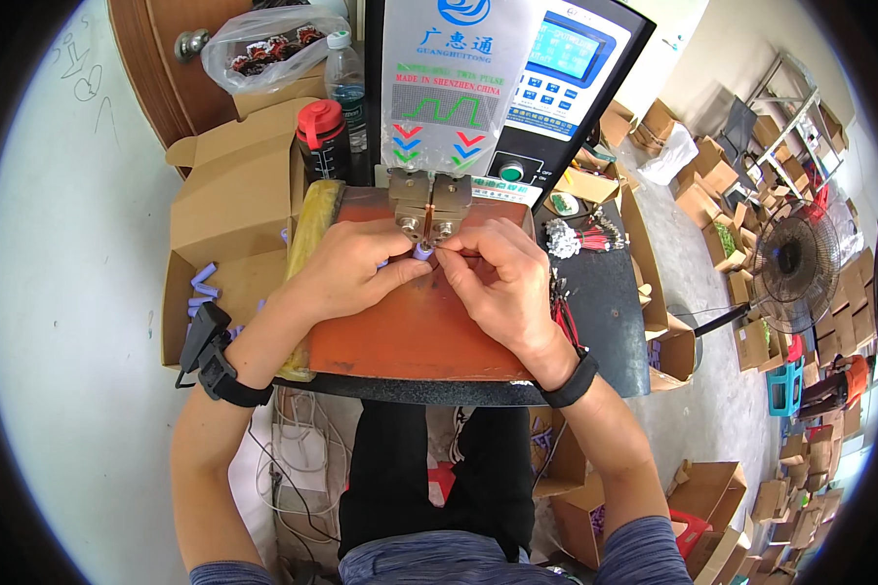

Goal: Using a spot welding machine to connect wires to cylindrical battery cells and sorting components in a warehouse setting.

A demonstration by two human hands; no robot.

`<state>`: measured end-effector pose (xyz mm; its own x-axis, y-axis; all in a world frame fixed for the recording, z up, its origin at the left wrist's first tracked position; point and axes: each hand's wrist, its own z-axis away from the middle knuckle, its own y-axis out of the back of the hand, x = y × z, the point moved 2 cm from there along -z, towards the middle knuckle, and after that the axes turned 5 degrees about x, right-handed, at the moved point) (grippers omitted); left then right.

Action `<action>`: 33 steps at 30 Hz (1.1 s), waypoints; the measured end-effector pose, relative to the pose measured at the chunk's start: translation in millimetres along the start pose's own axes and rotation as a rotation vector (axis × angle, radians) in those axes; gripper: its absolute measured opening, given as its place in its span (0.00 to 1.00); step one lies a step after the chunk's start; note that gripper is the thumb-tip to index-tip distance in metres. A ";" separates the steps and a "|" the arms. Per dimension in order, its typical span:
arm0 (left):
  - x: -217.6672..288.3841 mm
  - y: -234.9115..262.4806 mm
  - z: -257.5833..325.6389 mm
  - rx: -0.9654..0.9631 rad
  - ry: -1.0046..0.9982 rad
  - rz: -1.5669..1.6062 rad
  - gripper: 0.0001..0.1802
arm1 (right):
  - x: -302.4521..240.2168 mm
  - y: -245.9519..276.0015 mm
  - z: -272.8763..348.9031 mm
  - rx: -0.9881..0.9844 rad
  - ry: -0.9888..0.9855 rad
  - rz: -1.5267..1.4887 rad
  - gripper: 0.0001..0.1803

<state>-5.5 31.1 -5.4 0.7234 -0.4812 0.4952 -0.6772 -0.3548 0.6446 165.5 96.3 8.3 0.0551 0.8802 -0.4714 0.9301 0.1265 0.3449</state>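
Observation:
Just under the two metal electrode arms (pixel 431 207) of a spot welder, my left hand (pixel 356 271) is closed around a small purple battery cell (pixel 422 252), whose end shows at my fingertips. My right hand (pixel 502 278) is pinched close beside that end; what its fingers hold is too small to make out. Both hands are over an orange-brown mat (pixel 410 336) on the black table. Red and black wire leads (pixel 562 307) lie on the table by my right wrist.
At left, an open cardboard box (pixel 190 336) holds more purple cells (pixel 203 283). A yellow roll (pixel 312 234) borders the mat. Behind it stand a red-lidded bottle (pixel 322 132) and a water bottle (pixel 344 83). White-ended leads (pixel 585 237) are bunched at right; a fan (pixel 790 258) stands beyond.

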 end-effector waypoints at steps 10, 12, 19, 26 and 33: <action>-1.2 -3.4 0.4 0.016 -0.001 -0.007 0.09 | 1.7 -1.6 1.7 0.002 -0.002 -0.014 0.05; -8.4 -6.7 2.0 0.035 -0.072 -0.110 0.09 | 1.5 -1.6 1.8 0.001 0.006 -0.012 0.05; 2.7 0.9 0.0 -0.013 0.002 0.002 0.09 | 0.2 0.4 1.2 -0.016 0.029 0.004 0.05; -16.7 -4.3 9.1 -0.006 0.110 -0.043 0.08 | 14.1 -10.5 10.2 0.101 0.133 0.005 0.07; -20.3 -5.2 10.3 -0.023 0.291 -0.046 0.08 | 17.1 -2.9 11.6 0.127 0.082 -0.096 0.08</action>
<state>-18.0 34.5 -24.8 0.7639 -0.2133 0.6090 -0.6416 -0.3516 0.6817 168.0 105.8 -10.2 -0.0609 0.9021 -0.4273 0.9682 0.1574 0.1943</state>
